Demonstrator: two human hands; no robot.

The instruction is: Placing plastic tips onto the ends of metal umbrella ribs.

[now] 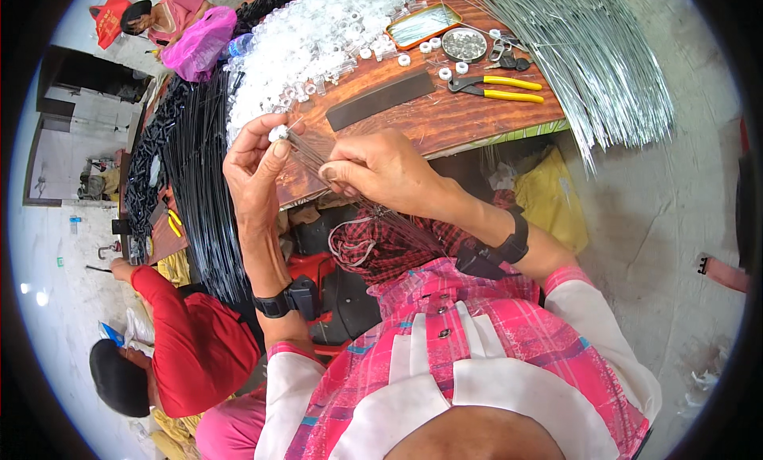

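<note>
My left hand (256, 162) is raised at the table's near edge, its thumb and fingers pinching a small white plastic part (278, 132). My right hand (389, 172) is closed round a bundle of thin metal wires (308, 148), whose ends reach up to the white part. The bundle's other end trails down over my lap. I cannot make out whether a wire passes through the part. Just beyond my hands lies a dark flat bar (380, 100), and to its right are pliers with yellow handles (509, 89).
Clear and white plastic pieces (306, 42) are heaped at the back. Silvery wires (592, 58) overhang the right edge; black wires (203, 166) lie left. A yellow-rimmed tray (424, 25), a round tin (464, 45) and keys (509, 61) stand nearby. A person in red (195, 341) sits left.
</note>
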